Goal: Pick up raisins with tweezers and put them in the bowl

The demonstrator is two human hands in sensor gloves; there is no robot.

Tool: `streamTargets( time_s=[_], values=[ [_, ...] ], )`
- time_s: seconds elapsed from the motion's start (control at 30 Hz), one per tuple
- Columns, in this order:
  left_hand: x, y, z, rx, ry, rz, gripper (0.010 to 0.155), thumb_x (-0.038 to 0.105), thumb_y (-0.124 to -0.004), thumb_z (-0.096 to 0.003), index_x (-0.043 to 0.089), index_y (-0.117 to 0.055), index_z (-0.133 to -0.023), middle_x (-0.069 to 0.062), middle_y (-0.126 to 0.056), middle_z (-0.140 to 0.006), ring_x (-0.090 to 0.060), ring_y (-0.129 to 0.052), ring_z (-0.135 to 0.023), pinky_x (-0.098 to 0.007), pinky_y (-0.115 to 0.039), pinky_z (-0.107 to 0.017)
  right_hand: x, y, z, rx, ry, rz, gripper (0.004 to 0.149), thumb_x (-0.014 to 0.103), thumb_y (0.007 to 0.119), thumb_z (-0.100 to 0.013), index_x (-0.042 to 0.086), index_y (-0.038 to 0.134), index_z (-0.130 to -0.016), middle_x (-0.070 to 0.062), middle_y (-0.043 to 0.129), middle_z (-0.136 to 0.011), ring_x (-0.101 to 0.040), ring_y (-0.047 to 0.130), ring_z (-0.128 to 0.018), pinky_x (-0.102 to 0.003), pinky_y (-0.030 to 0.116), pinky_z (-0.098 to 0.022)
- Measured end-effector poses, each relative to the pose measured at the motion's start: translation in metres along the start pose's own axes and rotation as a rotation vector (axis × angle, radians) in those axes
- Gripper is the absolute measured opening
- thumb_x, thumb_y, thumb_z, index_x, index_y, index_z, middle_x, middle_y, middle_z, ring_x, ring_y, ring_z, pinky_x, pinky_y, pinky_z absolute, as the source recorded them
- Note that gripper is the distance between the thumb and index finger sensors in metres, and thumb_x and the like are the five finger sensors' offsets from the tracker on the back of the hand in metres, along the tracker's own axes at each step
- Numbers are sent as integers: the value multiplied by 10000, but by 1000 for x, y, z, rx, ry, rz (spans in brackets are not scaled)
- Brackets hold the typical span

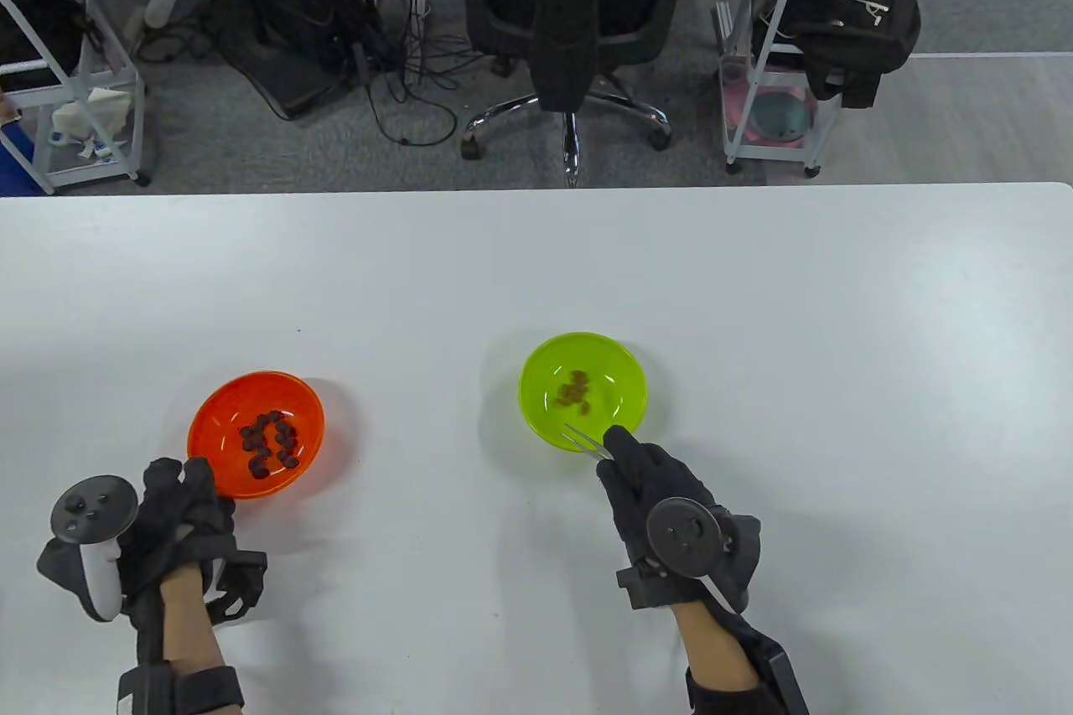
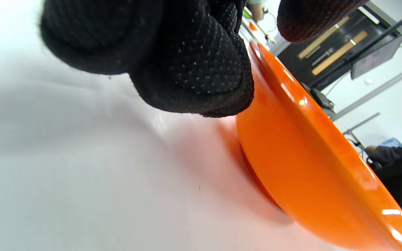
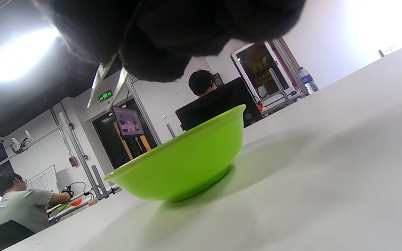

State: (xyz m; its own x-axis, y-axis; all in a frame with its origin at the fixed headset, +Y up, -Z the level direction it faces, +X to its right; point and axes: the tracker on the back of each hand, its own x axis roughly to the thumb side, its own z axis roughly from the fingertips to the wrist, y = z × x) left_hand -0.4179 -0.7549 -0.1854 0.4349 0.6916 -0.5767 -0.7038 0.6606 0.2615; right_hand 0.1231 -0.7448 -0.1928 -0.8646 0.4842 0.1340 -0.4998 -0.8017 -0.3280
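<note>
Table view: white worktop (image 1: 754,313) carries two bowls near its front edge. Orange bowl (image 1: 256,436) sits toward the front left, with a cluster of dark raisins (image 1: 270,440) inside. Green bowl (image 1: 583,391) sits near the front middle, well apart from the orange one, with a few raisins (image 1: 575,391) in it. Right hand (image 1: 662,497) is just in front of the green bowl and pinches metal tweezers (image 1: 585,442); the prongs reach over the bowl's near rim, tips slightly apart, nothing visible between them. Left hand (image 1: 180,518) rests at the near left rim of the orange bowl, fingers curled at the rim. Behind the worktop's far edge: black office chair (image 1: 578,19), tangled cables (image 1: 402,61) on the floor, a white cart (image 1: 788,78) with a black bag at right, a white rack (image 1: 75,95) at left.

Left wrist view: gloved fingers (image 2: 190,59) press against the orange bowl's outer wall (image 2: 312,164) near the rim; another fingertip (image 2: 312,17) sits over the rim at top. Grip looks closed on the rim, bowl resting on the worktop (image 2: 65,174). Raisins hidden by the wall.

Right wrist view: glove (image 3: 173,31) fills the top edge, tweezers (image 3: 108,85) stick out below it, prongs apart, empty, hanging above and left of the green bowl (image 3: 183,164). Bowl stands upright on the worktop (image 3: 326,174). Background: seated people, a monitor, a water bottle (image 3: 307,81) at the far edge.
</note>
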Motion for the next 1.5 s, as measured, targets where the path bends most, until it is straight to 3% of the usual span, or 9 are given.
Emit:
streamTargets(
  time_s=[0.23,0.4,0.83,1.17,1.5],
  values=[
    [9,15,16,71,-71,22,680,510,-637,-616,54,-532,-1109,-37,-1019,-603,-179,-1055,-283,-295,-920,-222,-2,-3,0,-9,7,-8,437,482,757,-538,317,829,-937,111,929,-725,-17,913,-448,-238,833,-354],
    [29,10,33,108,-184,-21,673,511,-638,-614,62,-546,-1107,-25,-1020,-593,-176,-1055,-282,-292,-920,-223,-4,-4,0,-13,10,-11,435,478,764,-538,317,828,-937,111,928,-727,-17,913,-448,-238,833,-355],
    [67,-44,58,-62,-452,-174,643,507,-641,-612,94,-583,-1102,-16,-1021,-604,-182,-1061,-296,-298,-924,-234,-24,-14,-7,-45,80,-10,439,488,786,-526,314,837,-925,114,926,-726,-18,914,-445,-240,833,-354],
    [76,-62,67,-115,-531,-234,629,510,-641,-611,110,-610,-1096,-18,-1022,-605,-188,-1061,-302,-305,-923,-237,-59,-26,-15,-38,238,-13,437,486,796,-518,303,853,-911,93,930,-729,-33,918,-446,-253,832,-352],
    [76,-65,67,-127,-547,-236,624,512,-640,-611,116,-623,-1092,-18,-1023,-603,-189,-1062,-300,-305,-923,-238,-99,-39,-21,-51,404,19,434,468,813,-514,301,857,-912,63,926,-761,-65,923,-482,-284,829,-382]
  ],
)
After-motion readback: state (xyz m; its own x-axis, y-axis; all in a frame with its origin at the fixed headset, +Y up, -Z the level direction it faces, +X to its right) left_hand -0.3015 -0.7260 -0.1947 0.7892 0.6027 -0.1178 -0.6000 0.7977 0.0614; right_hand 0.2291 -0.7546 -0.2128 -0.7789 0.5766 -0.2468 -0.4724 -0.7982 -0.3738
